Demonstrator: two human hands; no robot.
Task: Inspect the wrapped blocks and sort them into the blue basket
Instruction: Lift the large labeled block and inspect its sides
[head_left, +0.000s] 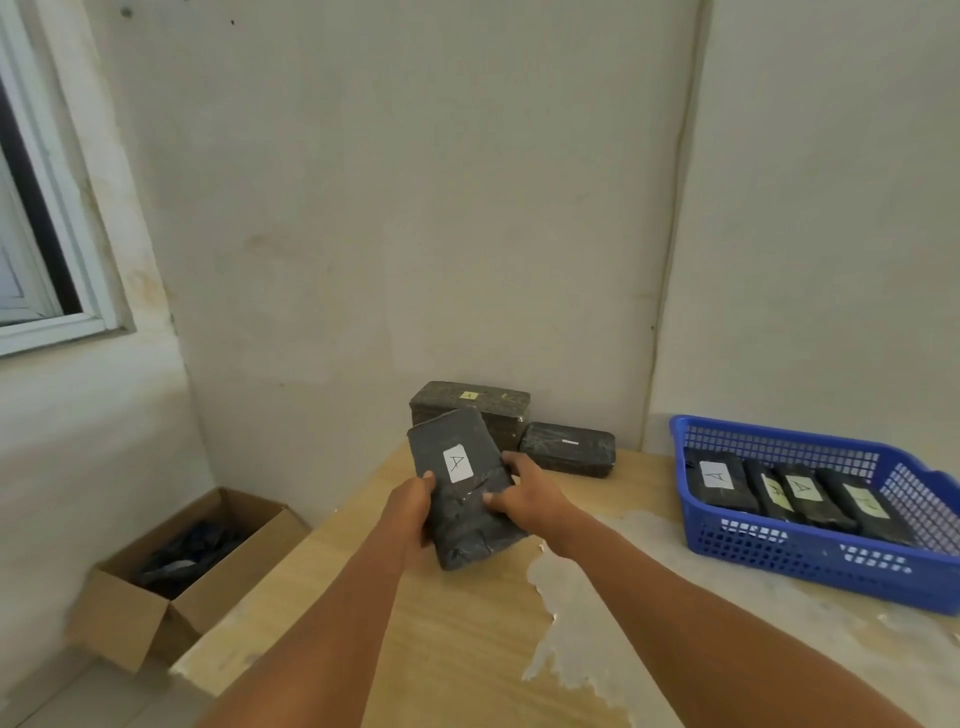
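Note:
A dark wrapped block (462, 509) with a white label marked "A" is held tilted above the wooden table (467, 623). My left hand (413, 506) grips its left edge and my right hand (524, 491) grips its right edge. Behind it, against the wall, stands a stack of wrapped blocks (485, 410), and a single smaller block (569, 449) lies to the right of the stack. The blue basket (810, 561) sits at the table's right side and holds several labelled blocks (722, 483) side by side.
An open cardboard box (171, 582) with dark wrapping inside stands on the floor left of the table. A window (36, 218) is at the upper left. Walls close the corner behind the table. The tabletop's veneer is peeled in pale patches (566, 639).

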